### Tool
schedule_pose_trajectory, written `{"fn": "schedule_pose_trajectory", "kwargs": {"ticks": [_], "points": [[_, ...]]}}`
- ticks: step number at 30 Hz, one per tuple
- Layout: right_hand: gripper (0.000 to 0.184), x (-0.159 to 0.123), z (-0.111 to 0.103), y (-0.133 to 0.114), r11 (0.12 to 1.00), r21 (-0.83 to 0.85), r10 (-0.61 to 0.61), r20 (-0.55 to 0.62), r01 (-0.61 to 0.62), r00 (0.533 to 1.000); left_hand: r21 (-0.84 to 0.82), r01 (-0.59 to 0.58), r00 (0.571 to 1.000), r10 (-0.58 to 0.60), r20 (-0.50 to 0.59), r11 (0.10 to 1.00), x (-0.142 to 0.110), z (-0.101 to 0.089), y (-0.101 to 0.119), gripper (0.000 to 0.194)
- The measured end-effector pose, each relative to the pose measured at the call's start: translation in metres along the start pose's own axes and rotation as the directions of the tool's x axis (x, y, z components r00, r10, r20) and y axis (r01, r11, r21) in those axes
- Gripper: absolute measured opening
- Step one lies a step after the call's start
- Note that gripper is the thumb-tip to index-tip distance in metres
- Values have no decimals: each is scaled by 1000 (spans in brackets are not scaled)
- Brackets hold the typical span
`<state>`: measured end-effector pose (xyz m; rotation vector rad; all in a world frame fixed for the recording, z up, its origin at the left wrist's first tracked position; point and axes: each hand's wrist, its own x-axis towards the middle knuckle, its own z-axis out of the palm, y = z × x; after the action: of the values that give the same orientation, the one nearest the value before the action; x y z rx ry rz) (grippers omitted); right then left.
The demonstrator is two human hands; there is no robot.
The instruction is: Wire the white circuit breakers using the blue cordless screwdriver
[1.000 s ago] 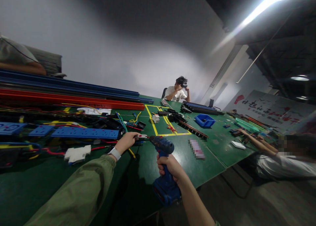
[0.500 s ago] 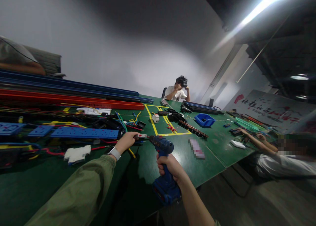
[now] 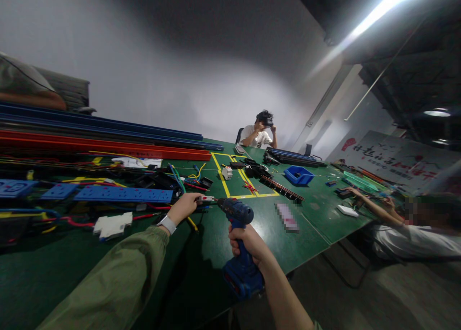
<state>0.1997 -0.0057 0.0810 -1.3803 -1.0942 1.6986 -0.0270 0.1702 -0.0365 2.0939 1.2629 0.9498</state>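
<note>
My right hand (image 3: 248,242) is wrapped round the grip of a blue cordless drill (image 3: 238,246), whose nose points left at a small white and red part (image 3: 206,199). My left hand (image 3: 185,206), in an olive sleeve with a grey wristband, is closed on that part and holds it just above the green table (image 3: 252,234). The drill's tip meets the part at my fingertips.
Blue socket strips (image 3: 124,194), loose coloured wires and a white plate (image 3: 112,225) lie left of my hands. Long red and blue rails (image 3: 108,145) run along the back. A blue bin (image 3: 298,175) sits beyond a yellow-taped square. One person sits at the far end, another leans at the right.
My hands and the drill hold still. The person at the far end has shifted a hand by the head, and the person at the right has moved an arm slightly.
</note>
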Motion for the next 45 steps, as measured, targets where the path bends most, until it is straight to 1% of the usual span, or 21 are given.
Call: {"fn": "schedule_pose_trajectory", "kwargs": {"ticks": [9,18,23,45], "points": [[21,-2,2,-2,1000,-1,1,-7,-1,1000,-38,3,1000,-3,6,999,0,0,-1,33],[19,-2,2,-1,1000,-14,-2,-11,1,1000,12,-2,1000,2,0,1000,3,3,-7,35],[20,-2,1,-1,1000,-25,1,-3,-1,1000,23,-17,1000,17,5,1000,2,2,-5,34],[21,2,-3,2,1000,-26,-14,1,15,1000,4,-2,1000,2,12,1000,1,0,-1,32]]}}
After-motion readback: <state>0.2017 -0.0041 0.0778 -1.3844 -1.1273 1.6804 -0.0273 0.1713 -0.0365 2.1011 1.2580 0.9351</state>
